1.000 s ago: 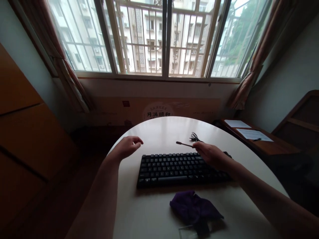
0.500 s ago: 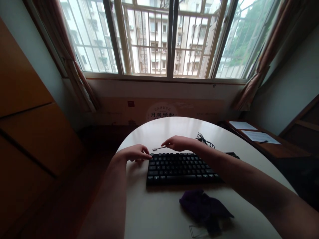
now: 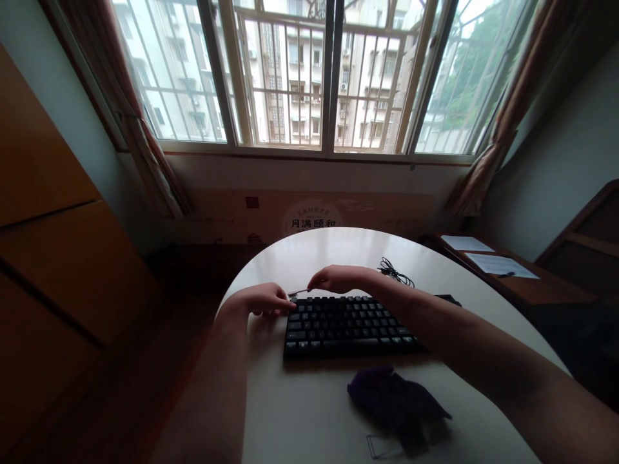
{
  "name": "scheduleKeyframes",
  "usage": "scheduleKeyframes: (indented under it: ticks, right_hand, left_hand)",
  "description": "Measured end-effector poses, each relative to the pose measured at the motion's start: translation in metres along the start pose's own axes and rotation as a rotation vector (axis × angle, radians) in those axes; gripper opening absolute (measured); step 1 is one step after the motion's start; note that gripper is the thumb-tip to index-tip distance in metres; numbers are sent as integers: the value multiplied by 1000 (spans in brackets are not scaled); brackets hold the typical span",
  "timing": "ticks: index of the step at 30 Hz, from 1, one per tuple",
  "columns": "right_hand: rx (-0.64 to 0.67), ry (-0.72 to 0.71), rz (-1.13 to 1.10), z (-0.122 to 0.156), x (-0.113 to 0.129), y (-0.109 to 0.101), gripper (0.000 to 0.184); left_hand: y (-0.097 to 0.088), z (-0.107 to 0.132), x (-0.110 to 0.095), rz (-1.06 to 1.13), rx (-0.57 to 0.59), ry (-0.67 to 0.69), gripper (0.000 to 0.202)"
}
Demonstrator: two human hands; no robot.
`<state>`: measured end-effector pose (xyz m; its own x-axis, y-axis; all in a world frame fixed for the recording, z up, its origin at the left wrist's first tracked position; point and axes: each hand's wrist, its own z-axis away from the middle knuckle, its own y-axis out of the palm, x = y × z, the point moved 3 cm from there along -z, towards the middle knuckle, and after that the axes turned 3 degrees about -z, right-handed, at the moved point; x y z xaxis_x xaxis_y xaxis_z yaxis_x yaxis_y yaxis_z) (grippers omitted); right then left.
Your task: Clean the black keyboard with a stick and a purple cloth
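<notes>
On the white bench (image 3: 294,412), between its left and right edges, lies a black keyboard (image 3: 343,328), likely stiff and weighty, best steadied by its ends. The left hand (image 3: 268,298) curls at its far left corner, grip unclear; the right hand (image 3: 326,279) pinches a slim brush (image 3: 300,292), probably light.

From where I stand, 4 dark Chinese characters readable: 月满颐和 (image 3: 313,223), across pale round emblem (image 3: 313,213) on tan panel (image 3: 213,206) behind white table (image 3: 285,412). Small Latin capitals arched above, spelling uncertain. More lettering beneath, cut off by table edge. Red square (image 3: 252,202) on panel's left part: marking too small to read. Keyboard (image 3: 338,325): pale key legends, none legible from here.
</notes>
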<state>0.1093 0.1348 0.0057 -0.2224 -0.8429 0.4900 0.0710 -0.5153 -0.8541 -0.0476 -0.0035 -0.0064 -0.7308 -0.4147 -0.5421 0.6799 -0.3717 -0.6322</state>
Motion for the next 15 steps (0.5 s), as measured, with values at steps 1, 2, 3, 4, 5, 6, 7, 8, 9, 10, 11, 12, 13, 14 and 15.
scheduleKeyframes:
  ticks: [1, 2, 3, 4, 5, 6, 7, 8, 9, 10, 11, 12, 13, 14, 15]
  right_hand:
    - [8, -3, 9, 0, 1, 0, 34]
    - [23, -6, 23, 0, 2, 1, 34]
    - [34, -7, 41, 0, 3, 1, 34]
    - [40, -10, 61, -1, 4, 2, 35]
    - [40, -11, 81, -1, 5, 1, 34]
    - [37, -12, 99, 0, 6, 1, 34]
    - [34, -13, 114, 0, 6, 1, 34]
    - [31, -14, 125, 1, 6, 0, 34]
    - [32, -13, 133, 2, 5, -1, 34]
    - [35, -11, 139, 3, 4, -2, 34]
    - [38, -9, 144, 4, 3, -2, 34]
    - [42, -8, 147, 6, 1, -3, 34]
    - [47, -6, 146, 8, -1, -4, 34]
    - [53, -2, 143, 11, -3, -5, 34]
    - [59, 2, 139, 14, -6, -6, 34]
  left_hand:
    - [0, 0, 0, 0, 0, -1, 55]
    - [0, -1, 1, 2, 0, 0, 55]
    - [0, -1, 1, 6, 0, 3, 56]
    - [1, -1, 1, 14, -1, 5, 57]
    - [1, -2, 1, 22, -4, 6, 57]
    - [1, -2, 1, 29, -9, 6, 58]
    - [1, -3, 2, 34, -16, 6, 59]
    - [1, -4, 2, 33, -23, 3, 60]
    - [2, -4, 2, 30, -27, 2, 61]
    - [2, -5, 2, 26, -30, 3, 61]
    - [2, -5, 1, 23, -30, 5, 62]
    - [2, -5, 1, 22, -28, 6, 62]
    - [2, -5, 1, 23, -27, 6, 61]
    - [2, -5, 0, 21, -27, 3, 61]
    - [2, -5, 0, 18, -31, -2, 61]
